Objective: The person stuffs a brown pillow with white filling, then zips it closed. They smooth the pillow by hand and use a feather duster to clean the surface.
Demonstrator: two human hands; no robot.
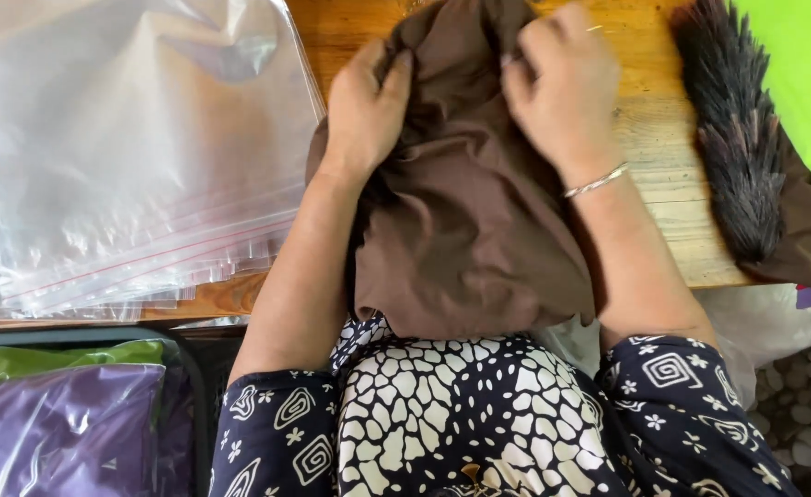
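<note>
Nearest the camera is the person's lap in a dark blue dress with white patterning. At the lower left, bagged garments sit in a dark container: a purple packet with a green packet behind it.

Over the edge of the wooden table hangs a brown cloth, its lower end draping down toward the lap and its upper part lying on the tabletop. Both hands rest on that upper part. The left hand presses down on the cloth's left side with fingers curled into the fabric, pinching a fold. The right hand (a thin silver bangle sits at its wrist) grips the cloth's upper right, fingers bent and bunching the material.

To the left on the table lies a stack of clear zip bags with red seal lines. To the right lies a dark bristly brush, beside a bright green sheet at the far right corner.
</note>
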